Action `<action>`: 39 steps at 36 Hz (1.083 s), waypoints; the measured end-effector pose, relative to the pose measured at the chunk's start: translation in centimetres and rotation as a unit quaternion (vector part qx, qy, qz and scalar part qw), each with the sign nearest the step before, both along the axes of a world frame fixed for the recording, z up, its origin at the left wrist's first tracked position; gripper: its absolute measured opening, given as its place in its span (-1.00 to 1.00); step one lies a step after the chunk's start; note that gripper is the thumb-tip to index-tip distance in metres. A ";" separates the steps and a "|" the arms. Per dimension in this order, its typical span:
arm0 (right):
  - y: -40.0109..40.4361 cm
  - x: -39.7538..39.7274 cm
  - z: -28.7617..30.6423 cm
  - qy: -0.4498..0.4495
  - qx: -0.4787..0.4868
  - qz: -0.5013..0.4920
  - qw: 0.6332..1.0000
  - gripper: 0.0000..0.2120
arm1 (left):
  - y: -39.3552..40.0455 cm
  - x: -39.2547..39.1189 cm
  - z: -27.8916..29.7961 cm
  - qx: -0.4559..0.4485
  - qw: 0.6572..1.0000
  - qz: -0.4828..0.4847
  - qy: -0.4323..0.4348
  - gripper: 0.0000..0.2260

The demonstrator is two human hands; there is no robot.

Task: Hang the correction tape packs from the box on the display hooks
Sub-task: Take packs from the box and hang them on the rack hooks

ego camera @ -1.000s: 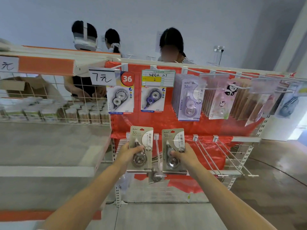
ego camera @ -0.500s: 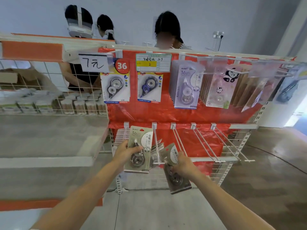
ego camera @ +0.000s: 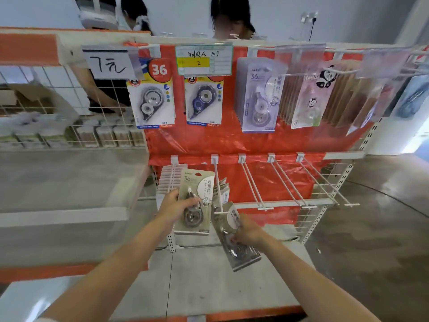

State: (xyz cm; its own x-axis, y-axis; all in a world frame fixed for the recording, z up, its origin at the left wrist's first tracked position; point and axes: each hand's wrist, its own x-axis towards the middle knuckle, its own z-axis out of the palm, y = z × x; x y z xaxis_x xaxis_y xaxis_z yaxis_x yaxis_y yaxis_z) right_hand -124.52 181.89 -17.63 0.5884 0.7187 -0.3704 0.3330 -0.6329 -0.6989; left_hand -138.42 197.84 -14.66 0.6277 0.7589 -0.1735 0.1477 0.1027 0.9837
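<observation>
Holding one pack in each hand, I am at the lower row of hooks. My left hand (ego camera: 173, 206) is closed around an upright pack (ego camera: 197, 203), thumb across the front over the plastic bubble, fingers behind the card; its top sits just in front of the left hook (ego camera: 173, 175), which already carries a row of packs. My right hand (ego camera: 248, 231) is pinched on a second pack (ego camera: 234, 238), tilted so its bottom swings down and to the right, with its top edge right at the tip of the second hook (ego camera: 218, 189). I cannot tell whether the hole is on the wire yet. A few packs already hang further back on that hook. The three hooks to the right are bare.

I judge these packs light and stiff: thin card with a hard clear bubble over the tape. The bubble looks slick, so I would rather grip the card edges low down, leaving the hang hole at the top free. The card could bend or tear at the hole if I force it against the wire, so I would straighten it first
</observation>
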 end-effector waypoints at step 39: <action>7.2 5.6 3.9 -0.335 -0.063 0.132 0.931 -0.62 | 0.3 1.9 1.5 0.007 0.999 -0.032 -0.019 -0.89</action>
State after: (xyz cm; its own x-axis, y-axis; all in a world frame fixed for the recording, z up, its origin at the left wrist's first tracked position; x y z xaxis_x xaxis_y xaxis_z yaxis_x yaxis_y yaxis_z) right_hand -118.96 189.10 -13.69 0.5260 0.8471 -0.0750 0.8233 -0.5294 -0.2048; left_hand -136.57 198.14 -13.17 0.6809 0.7191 -0.1390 0.1161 0.0814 0.9899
